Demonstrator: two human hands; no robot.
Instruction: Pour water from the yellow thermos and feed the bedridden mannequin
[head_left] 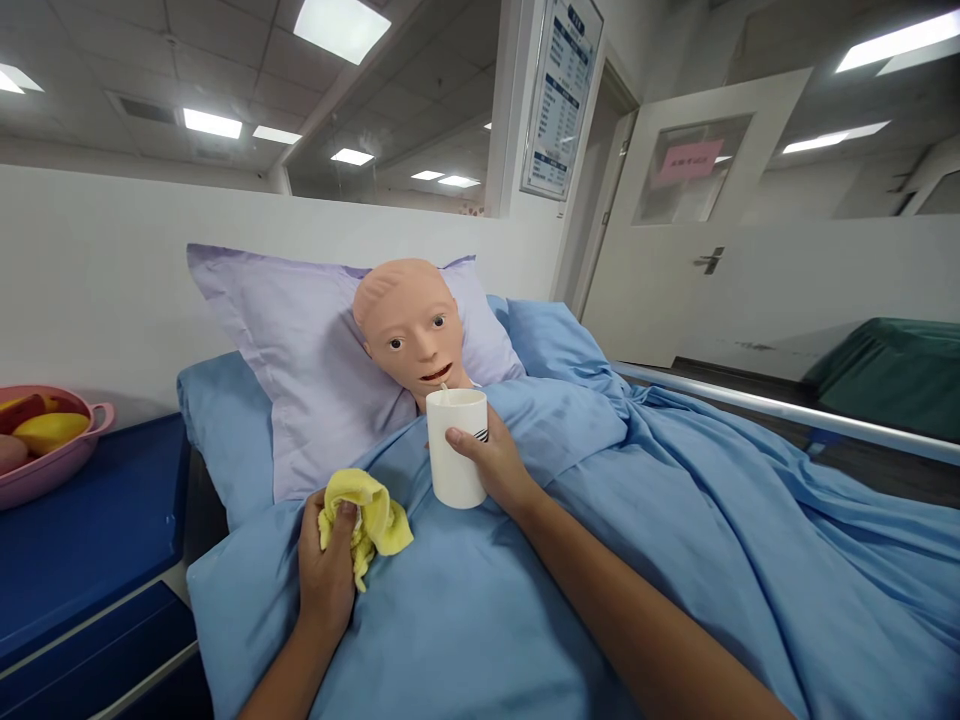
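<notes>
A bald training manikin (409, 325) lies in bed with its head on a pale lilac pillow (300, 350) and its mouth slightly open. My right hand (499, 460) is wrapped round a white mug (457, 460), held upright just below the manikin's chin. A thin straw (445, 390) stands in the mug, its upper end near the mouth; whether it touches I cannot tell. Bunched in my left hand (326, 560) is a yellow cloth (367, 510), above the blue quilt (465, 620). The quilt covers the manikin's body. What the mug contains is hidden.
At left, a blue-topped bedside cabinet (97, 540) bears a pink basket (56, 475) of fruit. A metal bed rail (787, 405) runs along the far right side. Behind stand a white half wall (135, 260) and a door (675, 260).
</notes>
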